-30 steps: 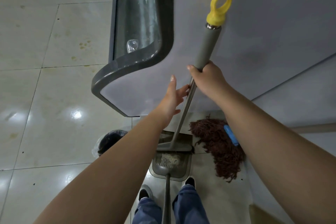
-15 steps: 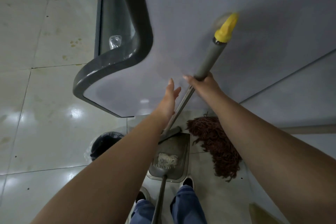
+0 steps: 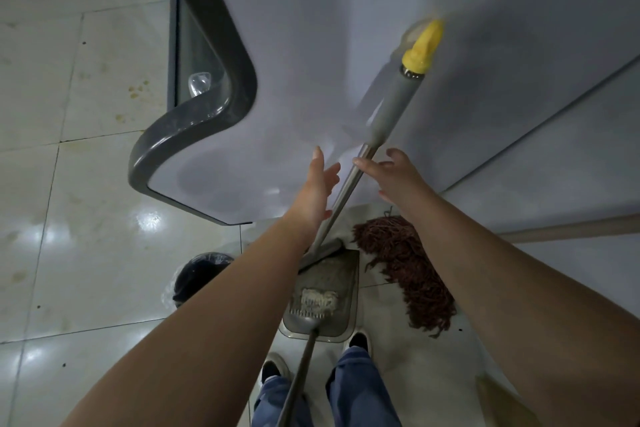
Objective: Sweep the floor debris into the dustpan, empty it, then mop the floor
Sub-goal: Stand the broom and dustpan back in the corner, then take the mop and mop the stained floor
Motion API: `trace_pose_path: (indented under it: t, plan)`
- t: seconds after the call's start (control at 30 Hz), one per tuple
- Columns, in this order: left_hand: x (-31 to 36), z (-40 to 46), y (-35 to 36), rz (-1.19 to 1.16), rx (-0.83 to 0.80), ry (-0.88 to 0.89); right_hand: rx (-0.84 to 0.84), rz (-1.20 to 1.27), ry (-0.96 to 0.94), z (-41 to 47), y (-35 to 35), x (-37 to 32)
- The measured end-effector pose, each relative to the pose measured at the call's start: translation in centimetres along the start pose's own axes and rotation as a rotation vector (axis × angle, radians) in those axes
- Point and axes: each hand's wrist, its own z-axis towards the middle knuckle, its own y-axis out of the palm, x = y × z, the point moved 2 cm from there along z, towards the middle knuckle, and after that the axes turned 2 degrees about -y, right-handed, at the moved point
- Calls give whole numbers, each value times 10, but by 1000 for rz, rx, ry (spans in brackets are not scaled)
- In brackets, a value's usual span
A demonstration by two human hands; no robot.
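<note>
A broom (image 3: pixel 391 107) with a steel pole, grey grip and yellow cap leans toward the grey wall, its top blurred. My left hand (image 3: pixel 318 187) is open just left of the pole. Just right of the pole is my right hand (image 3: pixel 398 177), fingers spread, only a fingertip near the metal. The broom's foot rests at the far lip of the grey dustpan (image 3: pixel 341 274), which lies on the floor in front of my shoes. In the pan lies a clump of pale debris (image 3: pixel 315 300). A brown string mop head (image 3: pixel 405 270) lies to the dustpan's right.
A bin lined with a black bag (image 3: pixel 197 276) stands left of the dustpan, partly behind my left arm. A curved dark counter rim (image 3: pixel 194 121) juts out above it. The dustpan's long handle (image 3: pixel 298 374) rises between my legs. Stained glossy tiles (image 3: pixel 86 236) spread left.
My right hand has let go of the broom pole and spread its fingers. The broom's top has tipped toward the wall. My left hand stays open beside the pole.
</note>
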Motion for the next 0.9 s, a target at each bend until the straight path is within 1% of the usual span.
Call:
trace_pose_path:
  t: [0.17, 0.33, 0.43, 0.53, 0.67, 0.77, 0.87, 0.9]
  plan:
    - [-1, -37, 9, 11, 22, -5, 40, 42, 28, -38, -12, 9]
    - [8, -87, 25, 57, 14, 14, 52, 123, -30, -90, -32, 13]
    - [17, -111, 39, 138, 31, 61, 129, 126, -93, -130, -50, -2]
    - [23, -134, 61, 267, 16, 138, 252, 119, -139, -173, -80, -7]
    - [28, -157, 96, 534, -42, 328, 428, 30, -174, -222, -133, -5]
    - [32, -172, 123, 872, -46, 484, 569, -41, -158, -255, -175, -1]
    - [41, -177, 153, 1236, -51, 620, 657, -105, -117, -278, -219, 6]
    - [44, -177, 165, 1347, -51, 660, 670, -160, -110, -282, -233, 7]
